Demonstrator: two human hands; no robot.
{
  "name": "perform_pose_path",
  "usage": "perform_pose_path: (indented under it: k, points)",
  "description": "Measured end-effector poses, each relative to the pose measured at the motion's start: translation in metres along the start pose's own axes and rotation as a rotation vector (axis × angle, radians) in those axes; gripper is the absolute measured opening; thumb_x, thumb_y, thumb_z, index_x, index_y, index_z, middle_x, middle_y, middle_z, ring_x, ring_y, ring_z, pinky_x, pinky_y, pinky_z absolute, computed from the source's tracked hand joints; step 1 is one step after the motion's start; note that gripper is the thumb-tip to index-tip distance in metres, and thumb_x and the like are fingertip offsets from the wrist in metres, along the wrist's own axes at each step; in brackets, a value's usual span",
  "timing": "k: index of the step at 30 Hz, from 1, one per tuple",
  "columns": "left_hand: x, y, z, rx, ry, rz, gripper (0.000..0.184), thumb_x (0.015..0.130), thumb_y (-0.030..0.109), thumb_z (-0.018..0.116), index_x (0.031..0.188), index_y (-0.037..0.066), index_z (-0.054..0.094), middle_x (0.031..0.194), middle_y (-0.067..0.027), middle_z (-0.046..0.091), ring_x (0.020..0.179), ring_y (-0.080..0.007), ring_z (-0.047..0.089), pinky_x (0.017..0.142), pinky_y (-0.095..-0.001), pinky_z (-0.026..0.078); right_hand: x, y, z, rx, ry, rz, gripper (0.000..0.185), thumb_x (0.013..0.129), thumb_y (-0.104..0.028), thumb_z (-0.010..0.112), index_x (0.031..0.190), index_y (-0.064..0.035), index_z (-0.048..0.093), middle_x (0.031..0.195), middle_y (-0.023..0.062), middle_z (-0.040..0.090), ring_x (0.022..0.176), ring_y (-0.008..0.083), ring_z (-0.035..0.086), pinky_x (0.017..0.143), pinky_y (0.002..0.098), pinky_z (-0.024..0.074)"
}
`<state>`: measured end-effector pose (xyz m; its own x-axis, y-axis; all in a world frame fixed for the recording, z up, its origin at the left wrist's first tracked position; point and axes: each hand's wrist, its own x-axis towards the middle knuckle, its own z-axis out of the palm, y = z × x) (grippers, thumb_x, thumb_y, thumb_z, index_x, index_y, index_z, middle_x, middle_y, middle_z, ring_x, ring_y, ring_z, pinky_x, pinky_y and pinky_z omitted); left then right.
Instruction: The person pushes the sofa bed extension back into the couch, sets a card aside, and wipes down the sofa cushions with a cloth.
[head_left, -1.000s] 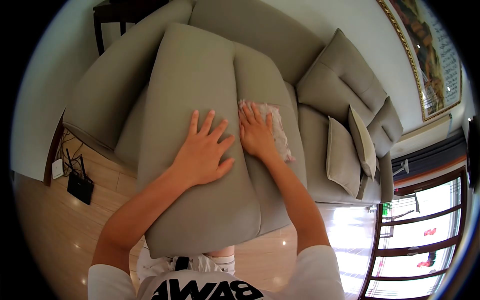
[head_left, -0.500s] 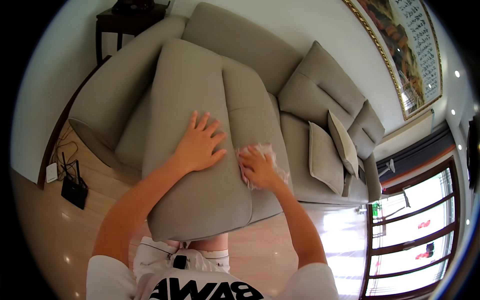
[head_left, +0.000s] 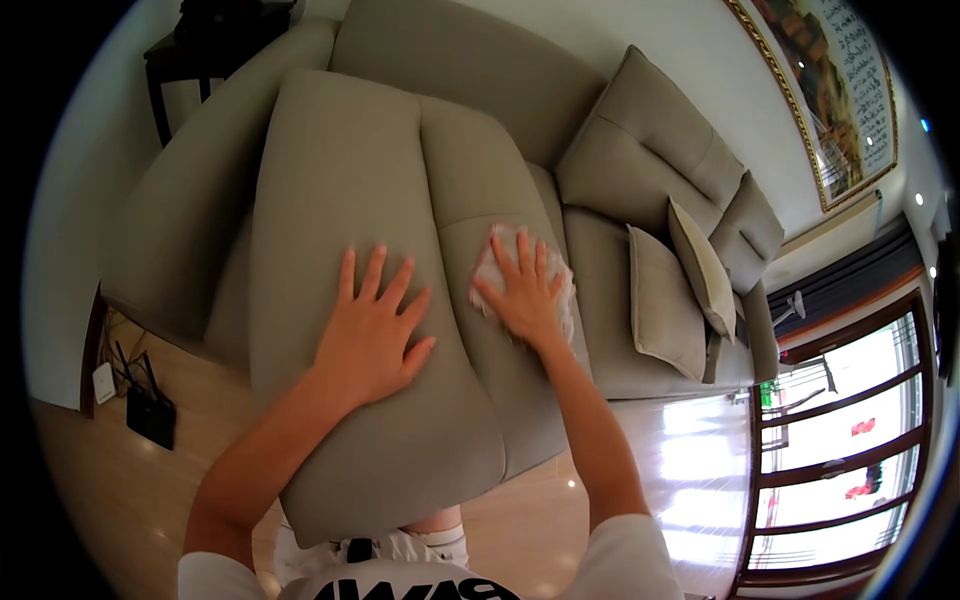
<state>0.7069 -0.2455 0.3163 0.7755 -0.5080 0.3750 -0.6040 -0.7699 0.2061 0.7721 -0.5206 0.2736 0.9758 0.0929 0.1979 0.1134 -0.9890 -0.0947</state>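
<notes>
A large beige-grey sofa cushion (head_left: 345, 180) is tipped up in front of me and lies across the sofa, with a seam down its length. My left hand (head_left: 372, 325) rests open and flat on its left half, fingers spread. On the narrower right half, my right hand (head_left: 525, 290) holds a crumpled pale pinkish-white cloth (head_left: 482, 285) against the surface. The cloth sticks out around the spread fingers; the part under the palm is hidden.
The sofa's backrest (head_left: 470, 70) stands behind, with throw pillows (head_left: 665, 310) to the right. A black router (head_left: 150, 415) and cables lie on the floor at left. A dark side table (head_left: 215, 50) is at the far left corner. Glazed doors (head_left: 840, 450) are at right.
My right hand has slid up the cushion with the cloth, its fingers more spread. My left hand appears slightly lower in view, still flat. The view has shifted, and the cushion looks closer.
</notes>
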Motion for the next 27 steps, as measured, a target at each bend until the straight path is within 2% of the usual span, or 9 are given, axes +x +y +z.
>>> perform_pose_path:
  k: [3,5,11,16,21,24,27]
  points:
    - [0.005,-0.002,0.002,-0.034,0.008,-0.006,0.050,0.088,0.040,0.063,0.129,0.010,0.064,0.146,-0.0187,0.047,0.142,-0.0443,0.033,0.118,-0.0644,0.016,0.074,0.001,0.014,0.015,0.013,0.122,0.077,0.089,-0.066,0.053,0.157,-0.0358,0.031,0.167,0.0128,0.019,0.152,0.0412,0.014,0.110,0.0766,0.0102]
    - [0.009,-0.002,0.008,-0.050,0.039,-0.006,0.049,0.087,0.040,0.064,0.127,0.011,0.064,0.145,-0.0185,0.048,0.141,-0.0444,0.033,0.118,-0.0644,0.016,0.106,0.006,0.024,0.040,0.054,0.180,0.077,0.089,-0.068,0.052,0.157,-0.0354,0.032,0.167,0.0127,0.019,0.152,0.0416,0.015,0.109,0.0771,0.0114]
    - [0.003,-0.005,0.013,-0.047,0.095,0.024,0.047,0.089,0.040,0.063,0.127,0.013,0.065,0.145,-0.0172,0.049,0.142,-0.0428,0.034,0.118,-0.0635,0.016,0.110,0.007,0.028,0.087,0.051,0.255,0.080,0.088,-0.070,0.051,0.157,-0.0332,0.032,0.167,0.0130,0.015,0.152,0.0420,0.011,0.109,0.0782,0.0109]
    - [-0.005,-0.010,0.010,-0.036,0.108,0.069,0.046,0.093,0.040,0.060,0.130,0.014,0.064,0.146,-0.0168,0.049,0.142,-0.0426,0.034,0.120,-0.0621,0.015,0.028,0.001,0.010,0.080,-0.050,0.163,0.078,0.090,-0.067,0.051,0.157,-0.0325,0.031,0.167,0.0139,0.014,0.153,0.0410,0.009,0.108,0.0789,0.0096]
    - [-0.009,-0.005,0.011,0.004,0.052,0.041,0.045,0.095,0.039,0.058,0.131,0.012,0.064,0.147,-0.0175,0.048,0.142,-0.0429,0.035,0.120,-0.0612,0.015,-0.129,-0.013,-0.034,0.112,-0.129,0.085,0.073,0.094,-0.059,0.052,0.158,-0.0307,0.031,0.168,0.0149,0.012,0.154,0.0407,0.007,0.108,0.0784,0.0085]
    - [-0.008,-0.001,0.005,0.007,0.031,0.039,0.045,0.096,0.038,0.057,0.132,0.011,0.063,0.149,-0.0181,0.047,0.143,-0.0432,0.033,0.121,-0.0610,0.015,-0.194,-0.022,-0.045,0.145,-0.106,0.179,0.072,0.095,-0.057,0.052,0.158,-0.0301,0.031,0.168,0.0154,0.012,0.153,0.0423,0.007,0.108,0.0781,0.0083]
    - [-0.006,-0.001,0.008,0.023,0.033,0.044,0.046,0.097,0.037,0.056,0.133,0.010,0.061,0.150,-0.0185,0.045,0.143,-0.0437,0.032,0.121,-0.0612,0.015,-0.212,-0.023,-0.048,0.224,-0.103,0.234,0.070,0.096,-0.055,0.052,0.159,-0.0319,0.030,0.169,0.0136,0.009,0.154,0.0416,0.002,0.110,0.0756,0.0070]
